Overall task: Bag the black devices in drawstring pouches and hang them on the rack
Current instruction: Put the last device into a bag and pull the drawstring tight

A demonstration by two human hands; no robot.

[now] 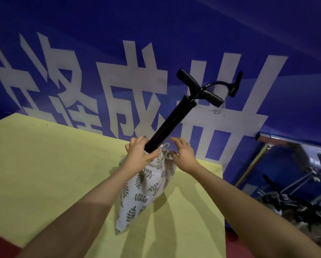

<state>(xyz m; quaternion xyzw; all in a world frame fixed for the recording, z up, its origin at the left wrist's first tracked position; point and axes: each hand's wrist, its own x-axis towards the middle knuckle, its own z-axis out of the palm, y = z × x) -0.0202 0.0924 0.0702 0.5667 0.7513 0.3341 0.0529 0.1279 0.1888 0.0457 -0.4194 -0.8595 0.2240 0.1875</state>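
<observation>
- Left hand grips the gathered neck of the leaf-print cloth pouch around the black pump.
- Right hand hovers alongside, fingers spread.
- Pouch stands on the yellow-clothed table.

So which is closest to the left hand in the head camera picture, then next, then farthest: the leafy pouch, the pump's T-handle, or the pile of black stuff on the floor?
From the left hand:
1. Leafy pouch: the hand grips its gathered neck, around the pump's barrel.
2. T-handle: up and to the right, at the pump's top, before the blue banner.
3. Black pile: far right, on the floor beside the yellow table.
</observation>
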